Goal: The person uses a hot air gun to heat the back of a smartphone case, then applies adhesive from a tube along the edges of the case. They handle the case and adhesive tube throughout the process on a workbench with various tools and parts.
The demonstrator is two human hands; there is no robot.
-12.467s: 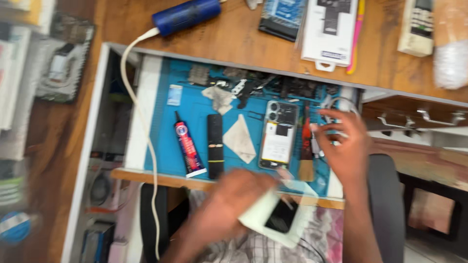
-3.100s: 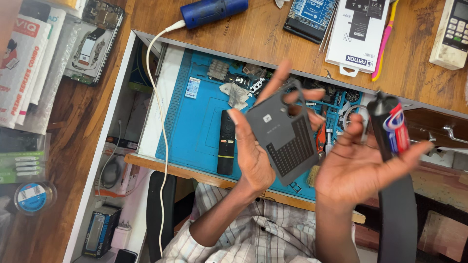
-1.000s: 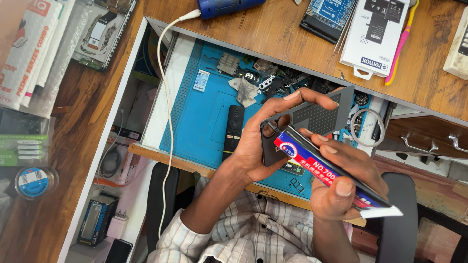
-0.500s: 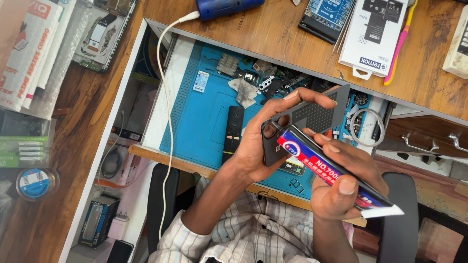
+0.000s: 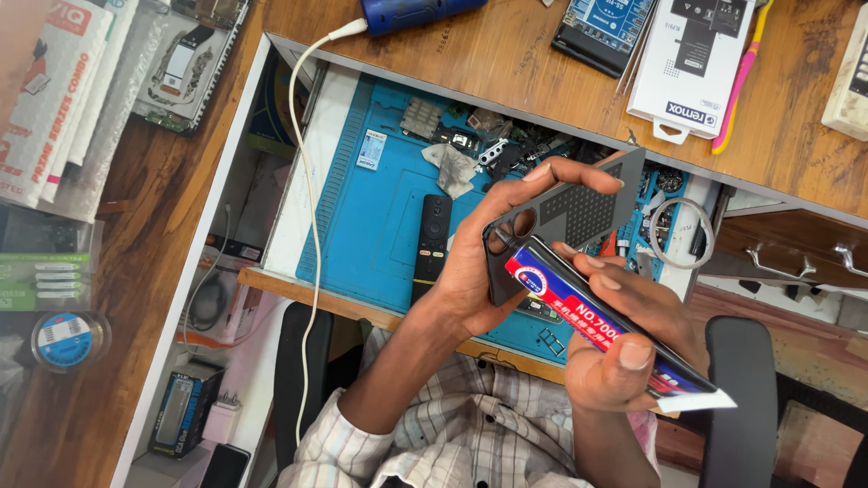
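My left hand (image 5: 475,262) grips a dark grey phone back cover (image 5: 565,217), tilted, with its camera cut-outs at the lower left. My right hand (image 5: 633,339) holds a glue tube (image 5: 606,330) in red, blue and black, its black nozzle end touching the cover's lower edge. Both hands hover over the blue work mat (image 5: 380,217) in an open drawer.
A black remote (image 5: 431,239) lies on the mat, with small parts and tools heaped at its far edge. A white cable (image 5: 307,199) runs down from a blue device (image 5: 411,13). Boxes and packets lie on the wooden desk (image 5: 515,68). A wire ring (image 5: 681,233) sits to the right.
Earlier the hands held the cover and the tube apart. Over the last second the tube's nozzle stays at the cover's edge and the hands barely shift.
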